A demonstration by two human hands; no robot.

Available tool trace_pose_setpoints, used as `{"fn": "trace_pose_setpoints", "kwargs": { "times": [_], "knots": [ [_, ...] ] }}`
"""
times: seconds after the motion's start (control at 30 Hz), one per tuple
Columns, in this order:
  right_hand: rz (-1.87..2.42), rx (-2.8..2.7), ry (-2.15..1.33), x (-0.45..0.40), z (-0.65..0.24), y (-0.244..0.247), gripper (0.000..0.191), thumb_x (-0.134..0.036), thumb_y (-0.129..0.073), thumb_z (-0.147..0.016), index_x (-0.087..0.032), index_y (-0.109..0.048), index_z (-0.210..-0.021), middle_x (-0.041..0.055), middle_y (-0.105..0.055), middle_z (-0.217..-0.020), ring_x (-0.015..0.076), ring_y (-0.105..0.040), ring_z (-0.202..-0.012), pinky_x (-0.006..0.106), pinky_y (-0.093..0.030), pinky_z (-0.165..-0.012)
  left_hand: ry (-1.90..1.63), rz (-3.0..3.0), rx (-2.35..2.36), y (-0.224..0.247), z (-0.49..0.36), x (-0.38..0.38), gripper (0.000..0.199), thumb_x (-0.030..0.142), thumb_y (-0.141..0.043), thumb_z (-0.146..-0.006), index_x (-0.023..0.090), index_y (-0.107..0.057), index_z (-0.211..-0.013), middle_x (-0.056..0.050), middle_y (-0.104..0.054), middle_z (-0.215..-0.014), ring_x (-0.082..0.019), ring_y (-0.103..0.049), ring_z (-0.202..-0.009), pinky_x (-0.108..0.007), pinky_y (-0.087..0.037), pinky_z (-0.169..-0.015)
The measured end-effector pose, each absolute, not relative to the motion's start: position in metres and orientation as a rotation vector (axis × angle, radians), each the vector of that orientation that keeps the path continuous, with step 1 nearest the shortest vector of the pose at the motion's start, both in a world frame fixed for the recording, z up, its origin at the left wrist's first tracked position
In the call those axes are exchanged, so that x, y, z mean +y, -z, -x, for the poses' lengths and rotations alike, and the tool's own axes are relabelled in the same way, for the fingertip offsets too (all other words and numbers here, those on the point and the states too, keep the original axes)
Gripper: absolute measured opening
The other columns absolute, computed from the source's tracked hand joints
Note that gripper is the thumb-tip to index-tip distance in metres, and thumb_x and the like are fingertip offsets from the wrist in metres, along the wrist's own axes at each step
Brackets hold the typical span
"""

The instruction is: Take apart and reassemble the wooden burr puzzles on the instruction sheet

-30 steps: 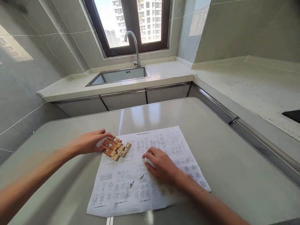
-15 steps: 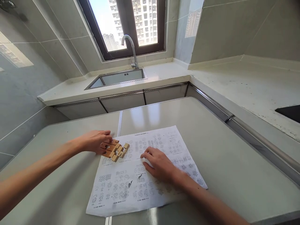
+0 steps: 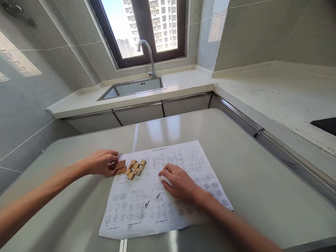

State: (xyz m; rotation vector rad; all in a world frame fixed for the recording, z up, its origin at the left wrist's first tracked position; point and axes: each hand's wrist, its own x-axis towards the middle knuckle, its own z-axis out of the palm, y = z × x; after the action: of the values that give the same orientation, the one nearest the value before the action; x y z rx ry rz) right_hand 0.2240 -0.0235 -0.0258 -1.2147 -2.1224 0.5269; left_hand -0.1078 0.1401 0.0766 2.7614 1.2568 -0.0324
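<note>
A large printed sheet [image 3: 141, 220] with rows of small diagrams and a few torn spots lies on the grey table. Near its upper left edge is a group of light wooden pieces [image 3: 135, 168], one bearing a dark mark. Just left of them, my left hand [image 3: 105, 162] has its fingers curled on reddish-brown wooden pieces [image 3: 121, 166], partly hidden under the hand. My right hand [image 3: 175, 182] rests on the middle of the sheet, fingers curled around a small white object [image 3: 166, 181] that is mostly hidden.
The grey table [image 3: 236, 168] has a pale seam running across it. Beyond stands a white counter [image 3: 183, 79] with a sink [image 3: 136, 87] and a chrome faucet [image 3: 148, 56] below a window. A metal rail [image 3: 241, 115] runs along the counter's right section.
My left hand has moved slightly left and down with the reddish-brown pieces, which now lie apart from the light ones. My right hand has hardly moved.
</note>
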Motion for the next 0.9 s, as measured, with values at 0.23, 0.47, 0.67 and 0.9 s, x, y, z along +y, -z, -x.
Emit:
{"fn": "trace_pose_setpoints", "kwargs": {
  "times": [0.23, 0.47, 0.67, 0.9],
  "knots": [
    [1.227, -2.113, -0.536, -0.025, -0.224, 0.025, 0.025, -0.008, -0.062, -0.096, -0.017, -0.067, -0.119, 0.0108, -0.068, -0.112, 0.026, -0.067, -0.1, 0.043, -0.059, -0.088, 0.463, -2.713, 1.163, -0.072, 0.113, 0.143, 0.017, 0.028, -0.063, -0.072, 0.022, -0.055, -0.058, -0.005, -0.059, -0.074, -0.016, -0.042, -0.05, -0.032, -0.027, -0.052],
    [1.222, -2.114, -0.538, -0.024, -0.224, 0.026, 0.026, -0.008, -0.061, -0.096, -0.017, -0.066, -0.12, 0.0109, -0.068, -0.113, 0.0263, -0.066, -0.1, 0.043, -0.059, -0.088, 0.481, -2.715, 1.159, -0.07, 0.115, 0.141, 0.014, 0.027, -0.062, -0.071, 0.022, -0.057, -0.059, -0.005, -0.06, -0.074, -0.017, -0.045, -0.052, -0.032, -0.028, -0.052],
    [1.214, -2.11, -0.55, -0.024, -0.224, 0.026, 0.026, -0.008, -0.062, -0.096, -0.019, -0.066, -0.119, 0.0107, -0.068, -0.113, 0.0266, -0.066, -0.1, 0.044, -0.058, -0.088, 0.466, -2.689, 1.175, -0.077, 0.115, 0.142, 0.011, 0.025, -0.063, -0.068, 0.022, -0.059, -0.059, -0.005, -0.061, -0.072, -0.017, -0.049, -0.052, -0.03, -0.029, -0.05],
    [1.211, -2.071, -0.604, -0.024, -0.224, 0.027, 0.025, -0.009, -0.061, -0.096, -0.019, -0.067, -0.118, 0.0108, -0.069, -0.112, 0.0269, -0.067, -0.101, 0.046, -0.058, -0.09, 0.415, -2.708, 1.176, -0.1, 0.102, 0.143, 0.01, 0.028, -0.061, -0.07, 0.022, -0.066, -0.063, -0.004, -0.064, -0.074, -0.016, -0.053, -0.053, -0.03, -0.033, -0.05]
  ]
}}
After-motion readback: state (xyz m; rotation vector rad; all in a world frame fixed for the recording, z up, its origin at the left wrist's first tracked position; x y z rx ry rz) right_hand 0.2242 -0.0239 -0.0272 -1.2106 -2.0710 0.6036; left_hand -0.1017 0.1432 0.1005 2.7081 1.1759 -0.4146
